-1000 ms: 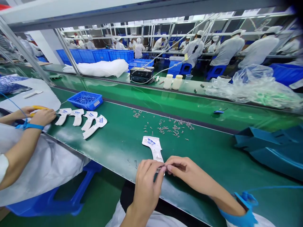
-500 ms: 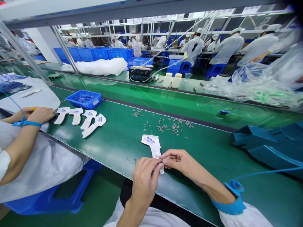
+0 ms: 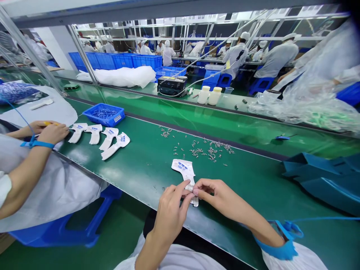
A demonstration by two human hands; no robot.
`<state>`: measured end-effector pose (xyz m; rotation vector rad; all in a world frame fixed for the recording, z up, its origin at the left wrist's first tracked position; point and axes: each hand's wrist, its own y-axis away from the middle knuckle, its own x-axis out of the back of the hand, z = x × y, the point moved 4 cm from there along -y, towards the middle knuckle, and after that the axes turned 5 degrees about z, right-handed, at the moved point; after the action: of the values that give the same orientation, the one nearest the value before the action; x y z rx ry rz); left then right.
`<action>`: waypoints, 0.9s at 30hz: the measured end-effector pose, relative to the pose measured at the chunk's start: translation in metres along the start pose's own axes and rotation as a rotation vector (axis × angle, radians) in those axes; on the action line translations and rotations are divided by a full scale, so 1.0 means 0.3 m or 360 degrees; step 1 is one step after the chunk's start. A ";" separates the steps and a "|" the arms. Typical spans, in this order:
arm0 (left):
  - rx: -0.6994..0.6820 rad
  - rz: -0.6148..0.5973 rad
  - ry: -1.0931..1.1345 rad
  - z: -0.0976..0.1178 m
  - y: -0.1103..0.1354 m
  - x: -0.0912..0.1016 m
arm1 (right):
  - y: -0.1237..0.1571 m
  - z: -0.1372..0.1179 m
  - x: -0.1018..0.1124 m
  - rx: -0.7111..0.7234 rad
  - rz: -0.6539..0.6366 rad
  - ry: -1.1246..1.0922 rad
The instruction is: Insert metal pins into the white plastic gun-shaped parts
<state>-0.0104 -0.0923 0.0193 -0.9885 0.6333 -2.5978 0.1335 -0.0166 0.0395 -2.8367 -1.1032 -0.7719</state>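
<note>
A white plastic handle half-shell (image 3: pixel 184 167) with small blue pieces in its wide end lies on the green bench in front of me. Over its narrow lower part my left hand (image 3: pixel 173 206) and my right hand (image 3: pixel 215 193) meet, fingertips together. Both are closed in a pinch. Whatever sits between the fingertips is too small and covered to name. Beyond the shell, small metal parts (image 3: pixel 212 152) lie scattered on the bench.
Several similar white shells (image 3: pixel 108 138) lie in a row to the left, near a blue bin (image 3: pixel 104 114) of small blue pieces. A co-worker's hands (image 3: pixel 52 133) are beside them. Teal bins (image 3: pixel 326 180) stand at right; a blue wrist-strap cord (image 3: pixel 323 218) runs from my right wrist.
The view has shifted slightly, so the bench items appear a little further right. My left index finger now reaches further up along the shell; both hands stay at its lower part.
</note>
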 end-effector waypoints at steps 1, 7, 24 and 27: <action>0.0019 0.0001 0.0017 -0.003 0.000 -0.003 | 0.001 -0.003 -0.001 0.0009 -0.0009 0.0051; 0.0162 -0.0026 0.0068 -0.020 -0.006 -0.007 | -0.027 -0.008 0.003 0.0082 0.0072 0.0357; 0.0104 -0.0281 -0.0355 -0.043 -0.007 -0.048 | -0.081 0.000 0.004 0.0067 0.0017 0.0602; 0.0082 -0.0255 -0.0359 -0.041 -0.007 -0.046 | -0.083 0.003 0.008 0.0079 0.0039 0.0619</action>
<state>-0.0090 -0.0812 0.0044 -1.3409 0.4449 -2.5684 0.1196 0.0039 0.0356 -2.5000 -1.0070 -1.2074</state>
